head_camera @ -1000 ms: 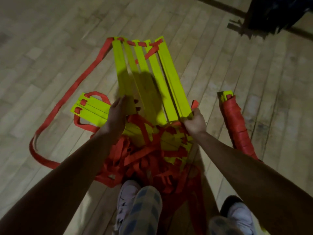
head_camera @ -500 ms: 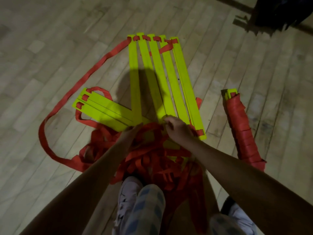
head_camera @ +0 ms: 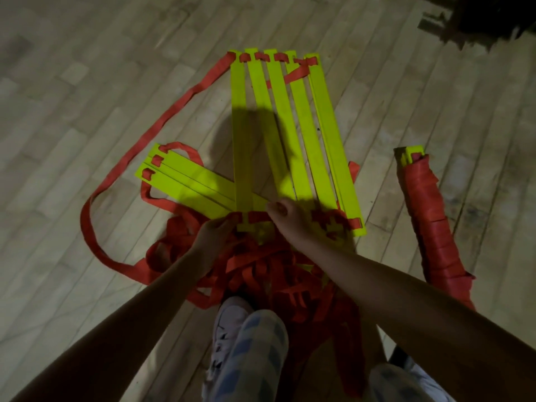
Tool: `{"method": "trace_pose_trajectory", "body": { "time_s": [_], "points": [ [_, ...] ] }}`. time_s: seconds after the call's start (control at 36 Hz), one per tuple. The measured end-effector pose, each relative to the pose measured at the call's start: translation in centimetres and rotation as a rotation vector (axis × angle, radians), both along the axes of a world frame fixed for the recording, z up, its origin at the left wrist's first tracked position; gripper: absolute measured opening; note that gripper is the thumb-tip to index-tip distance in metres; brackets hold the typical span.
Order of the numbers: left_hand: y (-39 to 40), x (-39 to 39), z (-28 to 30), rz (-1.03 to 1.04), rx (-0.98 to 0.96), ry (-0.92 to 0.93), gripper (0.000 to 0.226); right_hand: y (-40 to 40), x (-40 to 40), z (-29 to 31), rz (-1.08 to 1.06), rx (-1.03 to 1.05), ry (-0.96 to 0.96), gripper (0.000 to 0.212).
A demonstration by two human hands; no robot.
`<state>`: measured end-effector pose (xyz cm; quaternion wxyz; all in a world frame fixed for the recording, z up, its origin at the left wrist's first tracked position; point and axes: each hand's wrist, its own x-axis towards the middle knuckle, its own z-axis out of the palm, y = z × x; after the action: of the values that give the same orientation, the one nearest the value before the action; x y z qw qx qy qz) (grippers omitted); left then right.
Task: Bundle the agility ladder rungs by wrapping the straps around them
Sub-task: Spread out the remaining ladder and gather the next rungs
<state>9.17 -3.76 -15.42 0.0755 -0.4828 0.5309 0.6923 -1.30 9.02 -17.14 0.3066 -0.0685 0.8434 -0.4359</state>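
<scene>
While the left hand (head_camera: 213, 232) pinched red strap (head_camera: 232, 219) at its fingertips, the fanned yellow rungs (head_camera: 290, 134) lay just beyond the right hand (head_camera: 290, 220), whose grip I could not tell; squaring rung ends first would likely tighten the wrap.

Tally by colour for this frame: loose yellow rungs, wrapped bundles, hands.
Yellow rungs fanned upright: 5
Yellow rungs lying crosswise at left: about 3, overlapping
Finished red-wrapped bundle: 1
Red strap tangle: 1 mass, strands uncountable
Hands: 2, left hand, right hand
Total: about 12
</scene>
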Motion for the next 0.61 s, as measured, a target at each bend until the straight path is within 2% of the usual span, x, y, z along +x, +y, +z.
{"method": "trace_pose_trajectory", "body": {
  "time_s": [0.08, 0.19, 0.33, 0.5, 0.58, 0.61],
  "points": [
    [-0.4, 0.6, -0.3, 0.045, -0.011, 0.037, 0.028, -1.6, 1.5, -0.7, -0.029, -0.047, -0.062, 0.024],
    [0.1, 0.8, -0.3, 0.031, 0.031, 0.023, 0.032, -2.7, 1.6, -0.5, -0.111, -0.084, -0.194, 0.024],
    [0.3, 1.1, -0.3, -0.019, -0.018, -0.006, 0.023, -3.0, 0.5, -0.1, -0.167, -0.124, -0.372, 0.023],
    [-0.6, 1.3, -0.1, 0.042, -0.292, -0.040, 0.034, -3.7, -0.7, -0.2, -0.085, -0.018, -0.329, 0.030],
    [-1.2, 2.4, -0.4, 0.104, -0.355, -0.039, 0.036, -3.2, -2.3, -0.4, 0.006, 0.156, -0.218, 0.022],
    [-1.2, 2.7, -0.5, 0.117, -0.372, -0.040, 0.038, -3.1, -2.7, -0.5, 0.044, 0.216, -0.180, 0.029]
  ]
}}
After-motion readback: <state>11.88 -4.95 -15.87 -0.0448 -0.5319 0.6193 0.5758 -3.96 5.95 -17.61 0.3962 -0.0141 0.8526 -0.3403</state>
